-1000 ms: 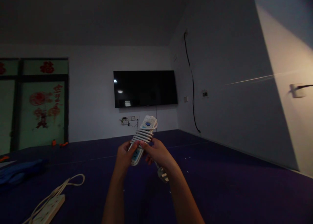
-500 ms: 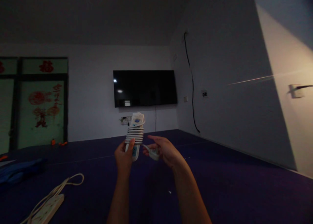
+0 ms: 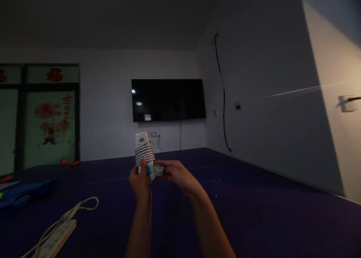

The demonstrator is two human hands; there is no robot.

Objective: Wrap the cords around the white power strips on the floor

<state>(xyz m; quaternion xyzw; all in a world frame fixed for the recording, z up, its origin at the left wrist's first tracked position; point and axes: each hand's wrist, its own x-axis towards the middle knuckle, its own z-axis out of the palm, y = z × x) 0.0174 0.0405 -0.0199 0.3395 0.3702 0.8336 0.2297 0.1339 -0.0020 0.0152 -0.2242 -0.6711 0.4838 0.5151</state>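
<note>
Upright in my left hand [image 3: 140, 181] is a white power strip [image 3: 141, 137], with its white cord [image 3: 144, 153] wound several times round its middle. My left thumb presses on the lower coils, and the left fingers wrap behind the strip. My right hand [image 3: 177, 176] pinches the plug [image 3: 158, 170] on the cord's end, close beside the strip's lower right edge. The plug's metal prongs point upward. Some right fingers are hidden behind the plug.
A second power strip [image 3: 58, 237] lies at lower left on the purple surface [image 3: 254, 213], its loose cord looped beyond it. Blue cloth [image 3: 25, 194] and small orange pieces [image 3: 75, 163] lie at the left. A television [image 3: 168, 100] hangs on the far wall.
The wound power strip has moved left and tilts the other way. My right hand has brought the plug left, up against the strip's lower part, and its fingers have closed in.
</note>
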